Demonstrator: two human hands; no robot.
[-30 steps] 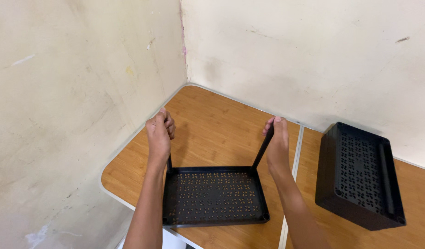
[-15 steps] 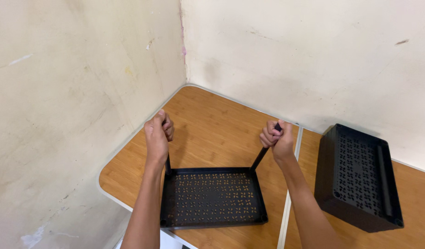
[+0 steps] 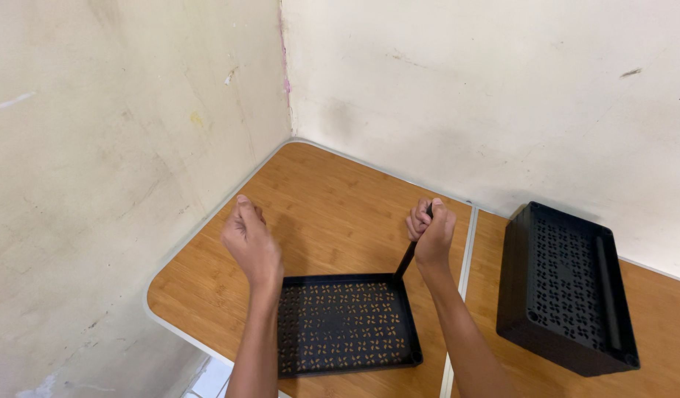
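- Your right hand point(image 3: 431, 234) is fisted around the black post point(image 3: 407, 258) rising from the far right corner of the perforated black tray point(image 3: 342, 326); keep that post square to its socket.
- Your left hand point(image 3: 249, 242) is curled over the tray's far left corner; whether it grips anything, I cannot tell.
- The tray lies flat near the tabletop point(image 3: 332, 191) front edge.
- The stacked black trays point(image 3: 569, 287) rest well apart, on the right.

Room corner, wooden tabletops against stained walls.
We note two cream walls point(image 3: 465, 88), scuffed and marked, meeting at upper centre of frame; a wood-grain table point(image 3: 332, 191) with pale rounded edging fills the corner, a second tabletop point(image 3: 672, 324) butting it at lower right. Light even, soft.
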